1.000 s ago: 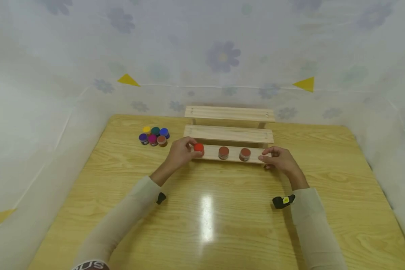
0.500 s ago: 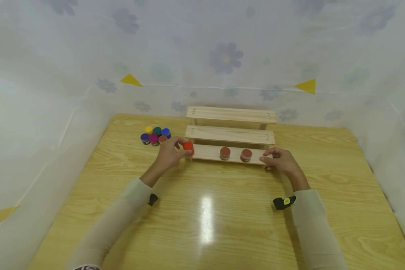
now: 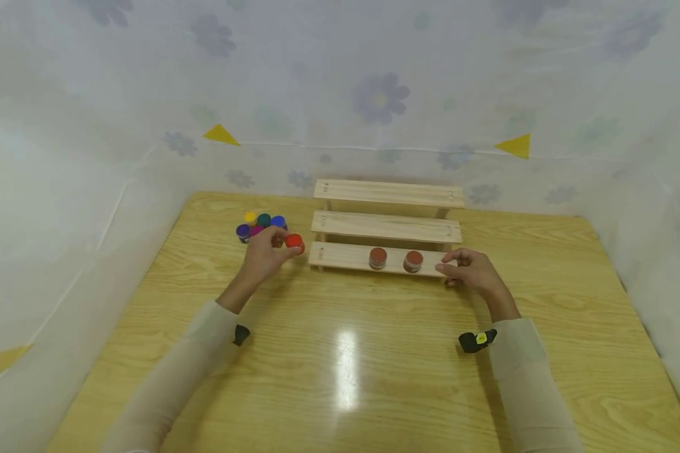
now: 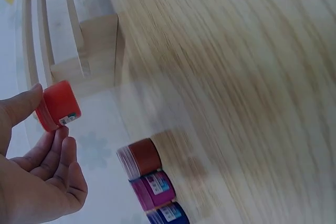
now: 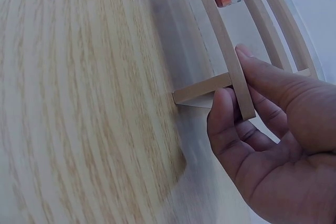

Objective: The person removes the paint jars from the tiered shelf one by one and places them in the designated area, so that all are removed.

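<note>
My left hand (image 3: 263, 257) pinches a red paint jar (image 4: 61, 104) between thumb and fingers. The jar is raised off the table, between the group of jars and the left end of the three-tier wooden rack (image 3: 340, 255). At the rack's right end, my right hand (image 3: 470, 272) grips the lowest board (image 5: 239, 80), thumb above and fingers curled beneath. Two brown-lidded paint jars stand on that board, one near its middle (image 3: 378, 258) and another nearer the right hand (image 3: 413, 261).
Several paint jars cluster at the table's back left, including a yellow-lidded jar (image 3: 250, 218), a blue-lidded jar (image 3: 278, 222), a magenta jar (image 4: 152, 190) and a brown jar (image 4: 139, 158). A flowered sheet (image 3: 294, 82) surrounds the table (image 3: 396, 358).
My left hand has moved left with the red jar, from above the lowest board's left end to beside the rack, near the jar group. The right hand stays on the board.
</note>
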`<state>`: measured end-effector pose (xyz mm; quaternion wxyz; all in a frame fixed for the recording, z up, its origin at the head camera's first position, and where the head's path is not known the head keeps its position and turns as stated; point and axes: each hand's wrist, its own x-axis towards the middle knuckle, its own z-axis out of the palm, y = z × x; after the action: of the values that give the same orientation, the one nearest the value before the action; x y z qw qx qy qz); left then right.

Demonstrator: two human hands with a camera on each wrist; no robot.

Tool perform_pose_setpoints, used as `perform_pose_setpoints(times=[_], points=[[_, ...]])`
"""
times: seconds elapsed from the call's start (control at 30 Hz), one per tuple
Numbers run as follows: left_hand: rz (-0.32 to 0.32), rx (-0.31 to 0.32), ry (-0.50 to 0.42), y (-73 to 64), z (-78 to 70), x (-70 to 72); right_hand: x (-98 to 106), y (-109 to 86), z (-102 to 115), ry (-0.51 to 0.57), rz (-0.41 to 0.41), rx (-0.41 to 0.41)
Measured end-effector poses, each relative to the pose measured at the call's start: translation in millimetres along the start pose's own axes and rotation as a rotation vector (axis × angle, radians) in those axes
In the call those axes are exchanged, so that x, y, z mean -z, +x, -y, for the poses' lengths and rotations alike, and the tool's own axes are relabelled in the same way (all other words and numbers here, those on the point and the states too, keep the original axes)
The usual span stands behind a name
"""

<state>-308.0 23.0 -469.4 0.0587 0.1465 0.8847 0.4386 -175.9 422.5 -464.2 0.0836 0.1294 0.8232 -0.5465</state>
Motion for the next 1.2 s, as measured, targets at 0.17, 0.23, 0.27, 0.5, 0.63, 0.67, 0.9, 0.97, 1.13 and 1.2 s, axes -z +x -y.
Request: perform_pose_setpoints(times=[0.17, 0.23, 0.27, 0.5, 0.63, 0.67, 0.9, 0.97, 1.13, 1.2], points=[[-0.019, -0.004, 0.02, -1.8, 9.5, 8.7, 3.3, 8.8, -14.0, -0.005, -0.008, 0.007], [-0.022, 0.005, 0.037, -3.5, 13.2, 12.2, 4.2, 11.0, -18.4, -0.014, -0.012, 0.01], [-0.022, 0.01, 0.047, -4.0, 15.7, 13.9, 4.3, 11.8, -19.6, -0.02, -0.013, 0.012], [-0.016, 0.037, 0.122, -1.9, 29.6, 23.1, 4.5, 12.5, -21.7, -0.013, -0.017, 0.025], [-0.016, 0.04, 0.155, 0.6, 33.5, 26.8, 4.5, 11.9, -21.5, -0.015, -0.018, 0.015], [-0.013, 0.042, 0.164, 0.8, 33.7, 27.7, 4.3, 12.0, -21.4, -0.011, -0.016, 0.014], [0.017, 0.057, 0.206, 4.8, 37.7, 30.5, 3.4, 11.4, -20.4, -0.009, -0.017, 0.017], [0.027, 0.067, 0.214, 6.5, 39.4, 30.6, 3.2, 11.5, -20.7, -0.005, -0.017, 0.019], [0.039, 0.078, 0.225, 10.6, 45.3, 30.4, 3.5, 12.0, -21.5, -0.001, -0.017, 0.026], [0.043, 0.082, 0.23, 12.0, 48.2, 29.9, 3.7, 12.0, -21.5, 0.001, -0.016, 0.026]])
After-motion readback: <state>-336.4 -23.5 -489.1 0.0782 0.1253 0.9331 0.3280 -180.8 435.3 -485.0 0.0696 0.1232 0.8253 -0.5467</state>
